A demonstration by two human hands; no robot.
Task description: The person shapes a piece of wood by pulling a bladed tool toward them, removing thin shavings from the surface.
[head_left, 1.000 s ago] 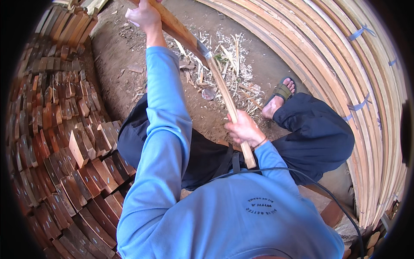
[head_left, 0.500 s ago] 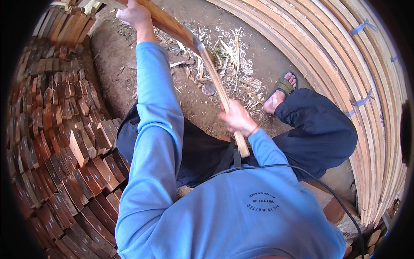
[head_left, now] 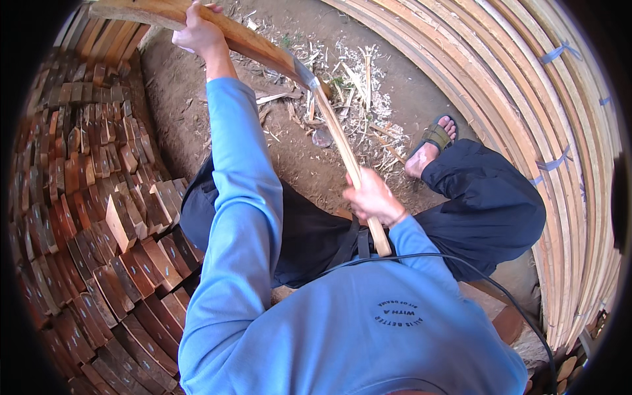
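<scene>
My left hand (head_left: pixel 203 36) is closed round a long, slightly curved piece of wood (head_left: pixel 257 47), which slants from the upper left down to the middle. In my right hand (head_left: pixel 374 196) is the pale wooden handle of a hatchet (head_left: pixel 342 141), gripped near its lower end. The hatchet's metal head (head_left: pixel 305 75) lies against the right end of the wood. Whether its edge bites into the wood cannot be made out.
Stacked cut wood blocks (head_left: pixel 99 197) rise on my left. Long boards tied with blue strips (head_left: pixel 526 99) curve along the right. Wood chips (head_left: pixel 362 92) litter the dirt floor ahead, near my sandalled foot (head_left: pixel 434 141). A black cable (head_left: pixel 487 276) crosses my front.
The wood has shifted slightly down, and more of its left end shows. My right hand and the hatchet have moved a little down and to the right.
</scene>
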